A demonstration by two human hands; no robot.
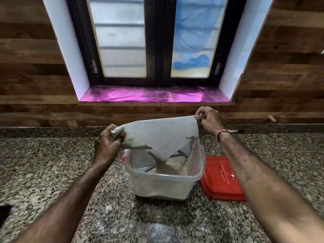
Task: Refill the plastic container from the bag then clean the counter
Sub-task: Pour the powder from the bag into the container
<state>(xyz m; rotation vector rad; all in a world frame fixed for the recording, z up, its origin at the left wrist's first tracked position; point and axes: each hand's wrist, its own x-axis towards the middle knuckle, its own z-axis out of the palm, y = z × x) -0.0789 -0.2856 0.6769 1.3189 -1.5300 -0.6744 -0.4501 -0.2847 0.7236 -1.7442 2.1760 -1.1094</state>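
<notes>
A white woven bag (161, 135) hangs upside down over a clear plastic container (163, 185) on the granite counter (52, 172). My left hand (107, 142) grips the bag's bunched left corner. My right hand (208, 121) pinches its raised right corner. The bag's open mouth dips into the container, where pale brownish powder (168, 170) lies heaped at the bottom. A grey scoop handle (149, 168) shows inside the container, partly hidden by the bag.
A red lid (220, 179) lies flat on the counter just right of the container. A wood-panelled wall and a window with a pink-lined sill (154, 95) stand behind. A dark object (5, 213) shows at the left edge.
</notes>
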